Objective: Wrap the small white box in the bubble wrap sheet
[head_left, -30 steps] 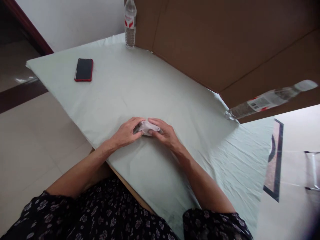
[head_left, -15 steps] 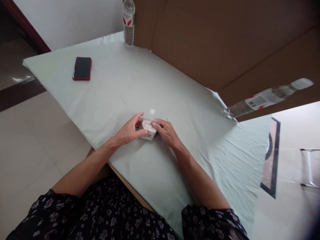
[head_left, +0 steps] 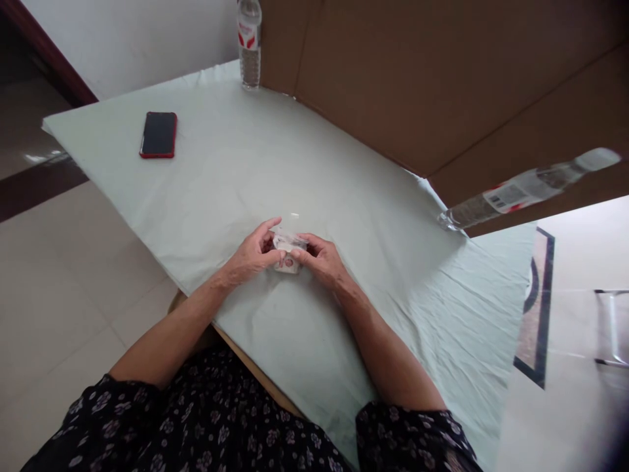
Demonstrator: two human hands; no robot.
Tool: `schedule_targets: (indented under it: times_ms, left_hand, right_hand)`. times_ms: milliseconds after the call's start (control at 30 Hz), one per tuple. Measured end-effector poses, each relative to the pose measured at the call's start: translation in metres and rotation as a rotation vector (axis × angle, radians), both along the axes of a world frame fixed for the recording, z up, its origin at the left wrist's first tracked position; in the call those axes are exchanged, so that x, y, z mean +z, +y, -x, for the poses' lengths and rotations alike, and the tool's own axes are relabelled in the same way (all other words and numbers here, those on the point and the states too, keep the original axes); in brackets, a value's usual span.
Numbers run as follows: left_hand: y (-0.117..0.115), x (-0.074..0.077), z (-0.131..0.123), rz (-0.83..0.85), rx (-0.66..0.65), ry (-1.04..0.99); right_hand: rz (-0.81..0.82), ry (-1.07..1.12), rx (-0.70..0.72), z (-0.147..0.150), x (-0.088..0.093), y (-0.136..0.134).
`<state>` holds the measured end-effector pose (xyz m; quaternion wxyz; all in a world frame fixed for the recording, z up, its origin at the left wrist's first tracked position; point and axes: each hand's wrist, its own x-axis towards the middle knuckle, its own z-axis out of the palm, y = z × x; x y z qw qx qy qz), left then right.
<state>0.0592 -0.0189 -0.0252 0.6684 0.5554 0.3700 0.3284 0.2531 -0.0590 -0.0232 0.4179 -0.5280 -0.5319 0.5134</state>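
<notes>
1. Hands: the left hand (head_left: 250,255) and the right hand (head_left: 322,261) meet over the near middle of the table (head_left: 344,164). The fingertips of each are curled inward and pinch opposite sides of a small white packet (head_left: 287,254); neither hand is spread flat
2. Packet: it sits between the two hands, low over the pale green cloth. Whether it rests on the cloth or is lifted just clear cannot be told. It has a pinkish print on its near face and what looks like a clear film or flap along its top
3. Surroundings: a red-cased phone (head_left: 158,134) lies screen up, well apart at the far left. One water bottle (head_left: 249,46) stands at the far edge beside a brown cardboard sheet (head_left: 442,85), and a second water bottle (head_left: 521,191) stands at the right corner
4. Risk, as a judgement: the grip is by fingertips only on a small, smooth-looking thing. Uneven pressure from one side could make the packet slip or twist out onto the cloth, and a hard pull on the thin film could tear it unevenly or crush the packet
</notes>
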Motion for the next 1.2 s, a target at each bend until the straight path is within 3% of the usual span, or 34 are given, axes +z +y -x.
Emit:
schedule_targets:
  times_ms: [167,433,900,1033,1200]
  left_hand:
    - [0.0,-0.003,0.001,0.004,-0.014,-0.041]
    - [0.001,-0.007,0.001,-0.006,-0.017,-0.071]
    - [0.007,-0.01,0.004,-0.125,0.046,0.058]
    - [0.006,-0.015,0.002,-0.235,0.079,0.098]
    - [0.002,-0.019,0.0,-0.391,0.138,0.229]
  right_hand:
    - [-0.052,-0.049,-0.066,-0.001,0.001,0.014]
    - [0.008,0.071,-0.19,0.015,0.004,0.041]
    - [-0.1,-0.073,-0.063,0.011,0.021,0.021]
    - [-0.288,-0.23,-0.032,0.008,0.011,0.017]
    - [-0.654,-0.636,0.01,0.0,0.002,0.009]
